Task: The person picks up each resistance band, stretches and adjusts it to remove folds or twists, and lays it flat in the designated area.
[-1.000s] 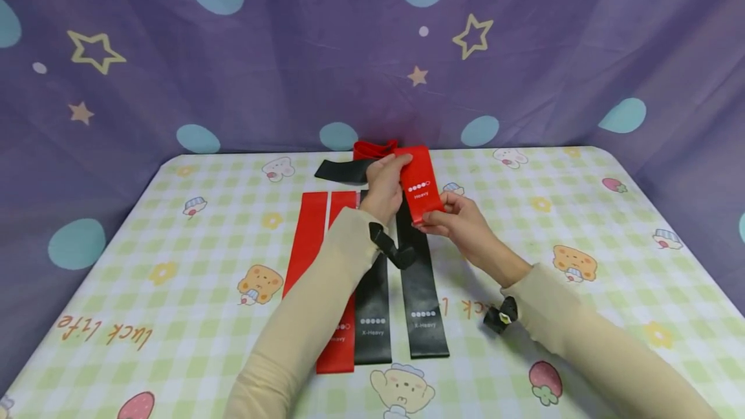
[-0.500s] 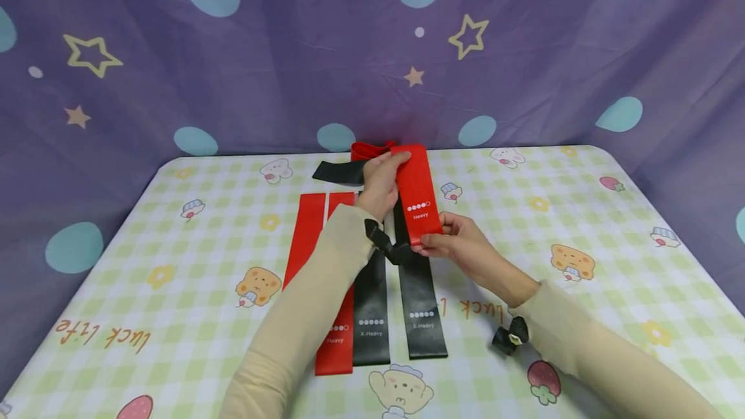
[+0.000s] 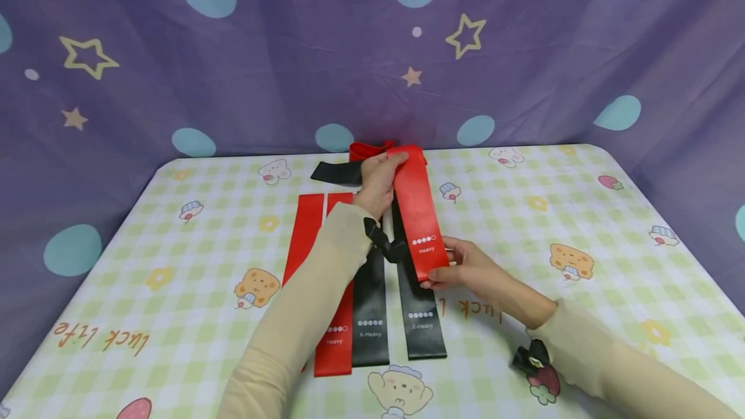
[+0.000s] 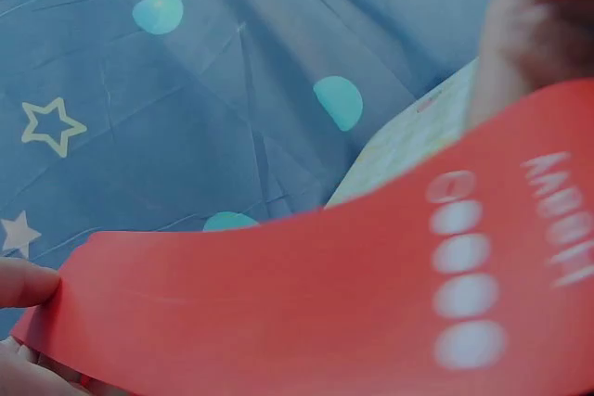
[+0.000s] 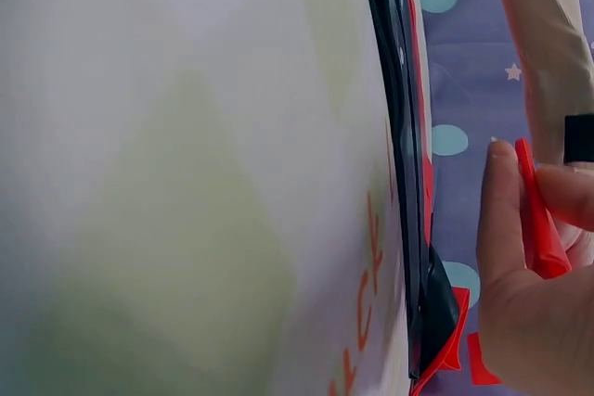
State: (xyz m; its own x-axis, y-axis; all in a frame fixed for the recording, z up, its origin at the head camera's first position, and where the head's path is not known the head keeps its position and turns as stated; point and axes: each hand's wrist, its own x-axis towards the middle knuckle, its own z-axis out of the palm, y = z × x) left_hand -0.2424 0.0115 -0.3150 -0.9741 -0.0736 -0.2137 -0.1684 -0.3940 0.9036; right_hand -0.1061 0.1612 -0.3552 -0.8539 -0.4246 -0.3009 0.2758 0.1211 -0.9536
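Note:
A red resistance band [image 3: 416, 205] marked "Heavy" is stretched lengthwise between both hands, above the table. My left hand [image 3: 377, 181] pinches its far end, thumb on top; the left wrist view also shows this pinch on the band [image 4: 278, 294]. My right hand [image 3: 470, 269] pinches the near end between thumb and fingers, close to the label. Beneath the held band lies a black X-Heavy band [image 3: 423, 332], partly covered. Left of it are another black band [image 3: 370, 302] and a red band [image 3: 334, 361], with a further red band [image 3: 304, 228] beside them, partly hidden by my left forearm.
Behind my left hand, at the table's back edge, lie a folded red band [image 3: 363, 150] and a black band [image 3: 334, 173]. The table [image 3: 174, 290] wears a checked, cartoon-print cover. A purple patterned curtain [image 3: 320, 50] hangs close behind it.
My right hand has moved toward the front of the table, drawing the red band's labelled end along, so more of its length shows. The left hand stays almost in place at the far end.

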